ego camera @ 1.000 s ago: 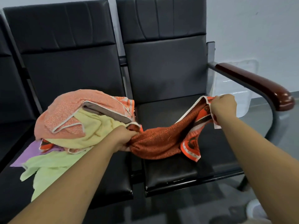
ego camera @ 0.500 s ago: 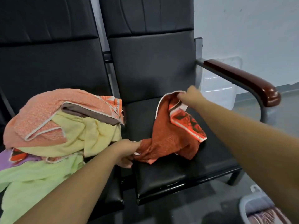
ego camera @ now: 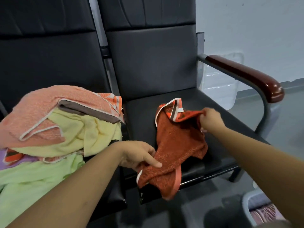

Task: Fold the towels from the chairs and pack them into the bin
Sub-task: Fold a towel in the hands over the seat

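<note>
No text or numbers to read anywhere; the small white tag [ego camera: 180, 110] on the rust towel [ego camera: 177, 142] looks blank.

one head-worn view — looking forward and down, close over the black chair seats [ego camera: 141, 116].

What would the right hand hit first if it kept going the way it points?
The right hand pinches the orange towel, so it would push into that first. Past it, the black backrest looks next, though depth is unclear.
</note>
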The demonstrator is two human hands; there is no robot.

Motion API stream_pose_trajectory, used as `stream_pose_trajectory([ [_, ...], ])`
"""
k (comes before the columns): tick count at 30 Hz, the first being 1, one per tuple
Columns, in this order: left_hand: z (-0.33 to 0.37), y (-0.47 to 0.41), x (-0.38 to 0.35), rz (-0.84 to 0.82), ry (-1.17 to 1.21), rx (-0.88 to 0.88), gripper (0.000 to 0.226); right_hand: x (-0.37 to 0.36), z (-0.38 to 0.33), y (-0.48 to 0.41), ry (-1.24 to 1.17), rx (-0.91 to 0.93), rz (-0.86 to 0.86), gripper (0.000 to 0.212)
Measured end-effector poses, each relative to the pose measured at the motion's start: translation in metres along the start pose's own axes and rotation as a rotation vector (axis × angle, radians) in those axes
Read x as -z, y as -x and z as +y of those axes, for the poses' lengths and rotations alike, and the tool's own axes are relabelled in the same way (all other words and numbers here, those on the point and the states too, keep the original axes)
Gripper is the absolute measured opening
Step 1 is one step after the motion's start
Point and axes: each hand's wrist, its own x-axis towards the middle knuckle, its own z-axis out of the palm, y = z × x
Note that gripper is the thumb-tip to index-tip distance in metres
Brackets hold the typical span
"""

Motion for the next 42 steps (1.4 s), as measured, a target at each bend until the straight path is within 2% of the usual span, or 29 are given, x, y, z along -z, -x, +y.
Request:
stream_pose_trajectory([
  [1,0.0,0.005,0.0,-0.07,-0.037,0.046,0.023,0.004,-0.003,-0.007,-0.195,-0.053,0.057,0.022],
  [2,-0.002,0.008,0.0,-0.066,-0.095,0.069,0.032,0.007,-0.003,-0.014,-0.369,-0.113,0.106,0.025],
  [4,-0.004,0.005,0.003,0.155,-0.165,0.068,0.055,0.007,0.005,-0.019,-0.522,-0.178,0.12,0.051],
  [5,-0.005,0.0,0.005,0.307,-0.149,0.042,0.06,0.002,0.012,-0.02,-0.472,-0.209,0.081,0.066],
  [7,-0.005,-0.013,0.007,0.562,-0.009,-0.047,0.052,-0.011,0.031,-0.019,-0.202,-0.275,-0.053,0.085],
  [9,-0.004,-0.027,0.004,0.653,0.199,-0.116,0.033,-0.014,0.032,-0.007,-0.083,-0.319,-0.164,0.09],
  [10,-0.001,-0.033,0.001,0.64,0.276,-0.127,0.027,-0.012,0.024,0.002,-0.121,-0.328,-0.178,0.082],
  [12,0.006,-0.044,-0.009,0.572,0.4,-0.133,0.021,-0.013,0.016,0.013,-0.18,-0.334,-0.169,0.046],
  [14,0.013,-0.054,-0.021,0.505,0.537,-0.146,0.028,-0.017,0.018,0.019,-0.252,-0.36,-0.175,0.027],
  [16,0.023,-0.059,-0.032,0.456,0.679,-0.155,0.031,-0.016,0.019,0.024,-0.387,-0.482,-0.28,0.032],
  [19,0.034,-0.061,-0.042,0.373,0.853,-0.146,0.023,0.001,0.005,0.034,-0.485,-0.603,-0.633,0.037],
  [21,0.037,-0.057,-0.043,0.3,0.909,-0.148,0.018,0.01,-0.001,0.038,-0.579,-0.52,-0.83,0.038],
  [23,0.035,-0.052,-0.037,0.268,0.928,-0.168,0.018,0.019,-0.007,0.046,-0.69,-0.427,-0.95,0.033],
  [25,0.034,-0.044,-0.03,0.264,0.928,-0.189,0.016,0.024,-0.011,0.05,-0.769,-0.373,-0.982,0.024],
  [31,0.041,-0.023,-0.017,0.271,0.924,-0.351,0.008,0.031,-0.021,0.054,-0.883,-0.352,-0.941,0.027],
  [37,0.039,-0.01,-0.006,0.448,0.97,-0.491,0.012,0.037,-0.02,0.053,-1.107,-0.271,-0.88,0.027],
  [42,0.036,-0.011,-0.001,0.588,0.842,-0.541,0.014,0.038,-0.023,0.053,-1.065,-0.224,-0.795,0.022],
])
